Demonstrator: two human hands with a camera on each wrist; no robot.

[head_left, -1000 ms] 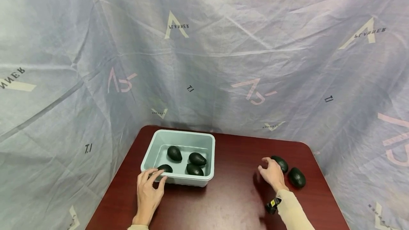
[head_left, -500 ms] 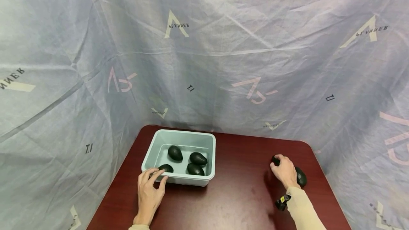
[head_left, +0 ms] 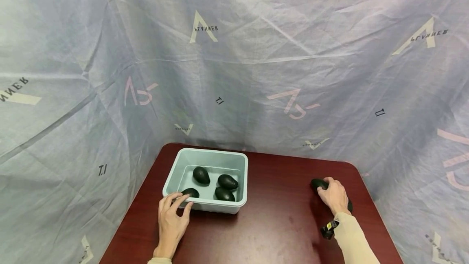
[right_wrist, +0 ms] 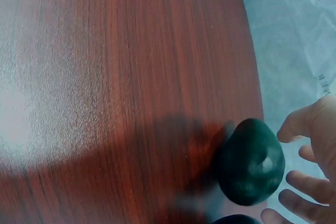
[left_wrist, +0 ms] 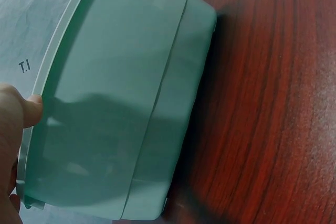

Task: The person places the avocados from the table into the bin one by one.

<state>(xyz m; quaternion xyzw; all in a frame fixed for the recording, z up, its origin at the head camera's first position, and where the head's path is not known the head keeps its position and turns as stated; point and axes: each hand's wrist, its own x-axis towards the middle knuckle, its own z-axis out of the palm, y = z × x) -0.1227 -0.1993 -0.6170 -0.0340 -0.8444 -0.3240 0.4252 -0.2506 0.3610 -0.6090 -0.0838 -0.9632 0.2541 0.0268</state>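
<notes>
My left hand (head_left: 171, 223) pinches the near rim of a pale green plastic bin (head_left: 216, 207); the left wrist view shows the thumb (left_wrist: 34, 111) on that rim. Several dark green avocados lie inside, among them one (head_left: 200, 175) at the back and one (head_left: 190, 192) by my left fingertips. At the right of the table my right hand (head_left: 334, 195) hovers over two more. One avocado (head_left: 318, 184) shows left of its fingers, the other (head_left: 350, 205) is mostly hidden behind the hand. In the right wrist view, loosely bent fingers are beside an avocado (right_wrist: 252, 163), with a small gap.
The dark red wood-grain table (head_left: 271, 215) has rounded far corners. Grey printed cloth (head_left: 242, 72) hangs behind it and at both sides. A black wrist device (head_left: 329, 229) sits on the right wrist.
My right hand has moved right, from beside the left one of the two loose avocados to above the right one. The left hand stays on the bin's rim.
</notes>
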